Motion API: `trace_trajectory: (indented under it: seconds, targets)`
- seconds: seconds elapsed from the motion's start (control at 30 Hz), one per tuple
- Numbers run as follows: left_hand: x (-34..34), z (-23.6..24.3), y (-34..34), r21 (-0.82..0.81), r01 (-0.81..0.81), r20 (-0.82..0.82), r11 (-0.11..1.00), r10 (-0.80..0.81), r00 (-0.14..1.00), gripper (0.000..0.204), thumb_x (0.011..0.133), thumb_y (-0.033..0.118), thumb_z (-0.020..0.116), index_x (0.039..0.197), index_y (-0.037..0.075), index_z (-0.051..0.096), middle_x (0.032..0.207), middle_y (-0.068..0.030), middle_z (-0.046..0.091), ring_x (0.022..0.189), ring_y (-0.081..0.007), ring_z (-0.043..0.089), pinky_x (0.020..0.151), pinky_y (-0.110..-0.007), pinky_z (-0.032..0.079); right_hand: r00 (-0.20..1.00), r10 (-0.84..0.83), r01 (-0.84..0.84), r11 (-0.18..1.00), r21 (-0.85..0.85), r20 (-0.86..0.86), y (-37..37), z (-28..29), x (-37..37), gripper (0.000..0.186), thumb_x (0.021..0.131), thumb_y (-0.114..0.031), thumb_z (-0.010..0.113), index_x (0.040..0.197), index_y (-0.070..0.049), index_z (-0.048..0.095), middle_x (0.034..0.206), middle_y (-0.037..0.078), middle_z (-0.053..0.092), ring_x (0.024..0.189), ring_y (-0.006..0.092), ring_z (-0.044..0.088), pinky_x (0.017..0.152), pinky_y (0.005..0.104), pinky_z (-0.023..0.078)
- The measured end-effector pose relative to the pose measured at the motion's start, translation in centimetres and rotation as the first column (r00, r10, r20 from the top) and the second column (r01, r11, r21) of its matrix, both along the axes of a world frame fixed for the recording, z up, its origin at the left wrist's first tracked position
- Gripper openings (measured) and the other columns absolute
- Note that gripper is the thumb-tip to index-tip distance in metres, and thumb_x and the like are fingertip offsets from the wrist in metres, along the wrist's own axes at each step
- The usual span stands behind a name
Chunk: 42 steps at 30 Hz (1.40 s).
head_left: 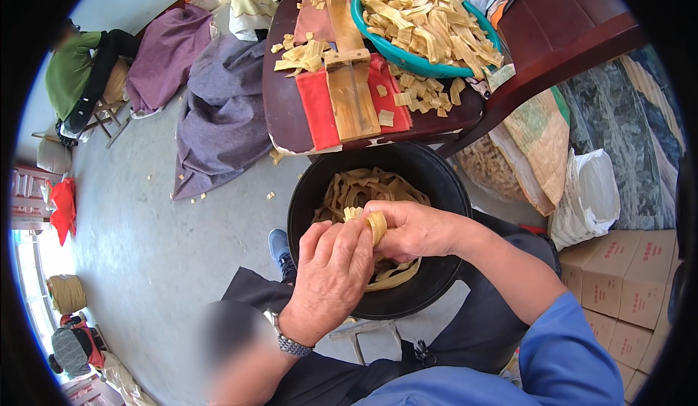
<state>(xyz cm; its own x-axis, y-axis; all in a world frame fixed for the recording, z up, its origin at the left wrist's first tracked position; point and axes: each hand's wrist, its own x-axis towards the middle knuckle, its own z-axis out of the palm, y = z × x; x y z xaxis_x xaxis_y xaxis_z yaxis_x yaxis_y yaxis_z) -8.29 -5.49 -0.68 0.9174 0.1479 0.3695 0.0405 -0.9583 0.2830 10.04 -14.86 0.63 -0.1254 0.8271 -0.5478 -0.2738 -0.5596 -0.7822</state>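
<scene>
Left hand [327,271] and right hand [411,230] fingers grip pale-yellow dried strip [376,228], round black tub [445,188] below, grey floor [138,260], red-printed brown cardboard boxes [614,279].

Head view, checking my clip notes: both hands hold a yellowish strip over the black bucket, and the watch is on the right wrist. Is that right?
Not quite: the watch is on the left wrist, not the right, as the head view shows. The rest stands: the left hand and right hand hold a yellowish strip over the black bucket.
</scene>
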Motion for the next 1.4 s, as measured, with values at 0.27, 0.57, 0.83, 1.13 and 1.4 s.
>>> trace_trajectory:
  seconds: [0.27,0.57,0.83,1.13,1.4]
  targets:
    - [-0.5,-0.7,-0.1,-0.060,0.066,-0.270,0.996,-0.080,0.960,0.017,0.081,0.010,0.064,0.087,0.010,0.048,0.078,-0.0061,0.054,0.074,-0.0237,0.057,0.076,-0.038,0.042,0.973,0.228,-0.224,0.966,-0.128,0.020,-0.6,-0.4,0.8,0.019,0.097,-0.017,0.059,0.111,-0.005,0.056,0.075,-0.002,0.051,0.059,0.0052,0.044,0.052,0.0218,0.038]
    - [-1.8,2.3,4.5,-0.623,-0.190,-0.498,0.759,-0.198,0.844,0.027,0.097,0.026,0.066,0.092,0.001,0.056,0.077,-0.0125,0.059,0.072,-0.0316,0.060,0.069,-0.042,0.048,0.992,0.075,-0.073,0.997,-0.024,0.104,-2.6,0.5,5.5,0.019,0.102,-0.019,0.058,0.113,-0.003,0.062,0.075,-0.004,0.050,0.063,0.0043,0.044,0.055,0.0217,0.038]
    - [-0.1,1.8,3.2,-0.873,-0.276,-0.389,0.402,-0.232,0.892,0.045,0.090,0.032,0.076,0.115,-0.001,0.060,0.112,-0.0166,0.062,0.101,-0.0300,0.061,0.081,-0.038,0.049,0.824,0.202,-0.379,0.891,0.250,0.529,-0.6,0.3,0.0,0.024,0.102,-0.027,0.055,0.109,-0.005,0.060,0.096,0.016,0.070,0.091,0.0364,0.068,0.080,0.0428,0.052]
    - [-0.5,1.8,2.9,-0.839,-0.332,-0.524,0.431,-0.480,0.704,0.041,0.099,0.037,0.063,0.082,0.000,0.066,0.063,-0.0071,0.063,0.058,-0.0151,0.061,0.057,-0.032,0.049,0.835,0.284,-0.430,0.871,0.237,0.472,-1.9,0.1,0.3,0.037,0.101,-0.037,0.058,0.087,-0.003,0.059,0.072,0.015,0.063,0.068,0.0340,0.062,0.065,0.0421,0.047]
    - [0.3,3.2,4.8,-0.785,-0.423,-0.613,0.453,-0.467,0.637,0.041,0.097,0.040,0.067,0.080,0.002,0.070,0.058,-0.0024,0.058,0.053,-0.0092,0.053,0.051,-0.028,0.045,0.841,0.214,-0.391,0.875,0.285,0.497,-2.5,0.6,1.8,0.035,0.101,-0.035,0.060,0.086,-0.004,0.060,0.067,0.013,0.057,0.063,0.0304,0.057,0.062,0.0406,0.045]
